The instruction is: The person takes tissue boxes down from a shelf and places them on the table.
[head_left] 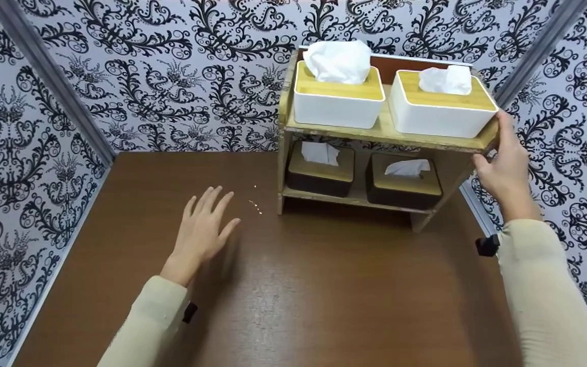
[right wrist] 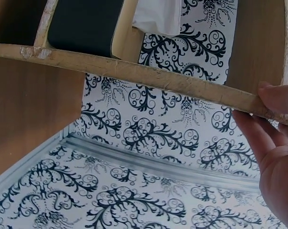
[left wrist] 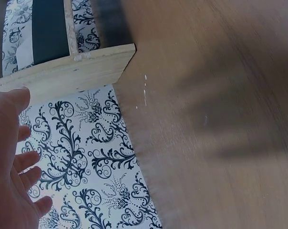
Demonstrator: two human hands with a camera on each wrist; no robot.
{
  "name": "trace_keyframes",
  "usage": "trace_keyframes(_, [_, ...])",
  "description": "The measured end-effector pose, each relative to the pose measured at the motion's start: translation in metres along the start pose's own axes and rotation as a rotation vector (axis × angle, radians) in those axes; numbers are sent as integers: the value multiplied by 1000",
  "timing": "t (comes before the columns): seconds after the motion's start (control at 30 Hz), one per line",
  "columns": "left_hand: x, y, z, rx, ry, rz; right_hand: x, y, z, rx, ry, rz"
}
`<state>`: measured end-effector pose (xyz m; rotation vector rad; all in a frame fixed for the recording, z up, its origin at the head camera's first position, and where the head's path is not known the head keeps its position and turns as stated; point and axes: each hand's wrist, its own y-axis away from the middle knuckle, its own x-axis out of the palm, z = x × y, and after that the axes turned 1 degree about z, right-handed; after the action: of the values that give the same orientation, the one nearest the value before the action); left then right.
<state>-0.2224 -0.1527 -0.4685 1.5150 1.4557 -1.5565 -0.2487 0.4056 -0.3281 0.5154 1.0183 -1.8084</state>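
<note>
Right grip (head_left: 507,165) pinches two-tier pale wooden shelf (head_left: 359,136) by its side; left grip (head_left: 202,232) spread wide, empty. Best shifted level, two-handed, lest white rectangular tissue boxes (head_left: 339,109) slide.

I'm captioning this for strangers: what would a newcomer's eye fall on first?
Probably the two white tissue boxes atop the wooden shelf unit, before scrolled wallpaper. Two dark tissue boxes sit below, inside the unit. The right hand grips its right side; the left hand is spread over the table.
</note>
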Motion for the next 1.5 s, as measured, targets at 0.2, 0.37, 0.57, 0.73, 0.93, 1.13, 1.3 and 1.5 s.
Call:
trace_keyframes(0.2, [2, 3, 2, -4, -20, -4, 10, -13, 3, -7, -28, 43])
trace_keyframes(0.37, [3, 9, 5, -17, -16, -3, 22, -21, 8, -54, -44, 30])
trace_keyframes(0.57, [6, 15, 7, -37, -8, -2, 40, -29, 22, -74, -91, 65])
trace_keyframes(0.73, [7, 18, 6, -43, -4, 2, 57, -37, 39, -92, -98, 100])
trace_keyframes(0.93, [8, 21, 7, -59, -1, 9, 74, -44, 59, -91, -99, 136])
trace_keyframes(1.13, [8, 23, 10, -81, -10, 5, 89, -44, 78, -87, -96, 152])
trace_keyframes(1.3, [8, 21, 10, -84, -12, 5, 96, -41, 85, -92, -77, 137])
trace_keyframes(1.5, [4, 16, 9, -94, -20, 16, 101, -40, 88, -127, -78, 140])
